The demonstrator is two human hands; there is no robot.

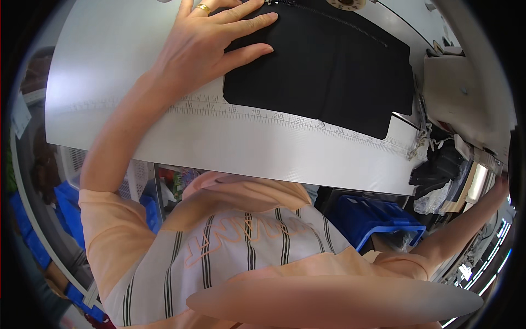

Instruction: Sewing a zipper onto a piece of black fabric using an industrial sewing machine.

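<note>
My left hand [216, 41] lies flat with its fingers spread on the upper left part of a black fabric piece [323, 71]; a gold ring is on one finger. The fabric rests on a white table [241, 140]. A line of stitching or a zipper [350, 24] runs along its upper side, and its lower right corner has a notch cut out. My right arm [466, 222] stretches out to the far right, where its hand is hidden behind a beige machine part [452, 90].
A ruler strip [268, 116] runs along the table below the fabric. A round dial [348, 3] shows at the top edge. Black bundles [441, 164] lie beyond the table's right end. Under the table stand a blue crate [378, 216] and a white basket [134, 178].
</note>
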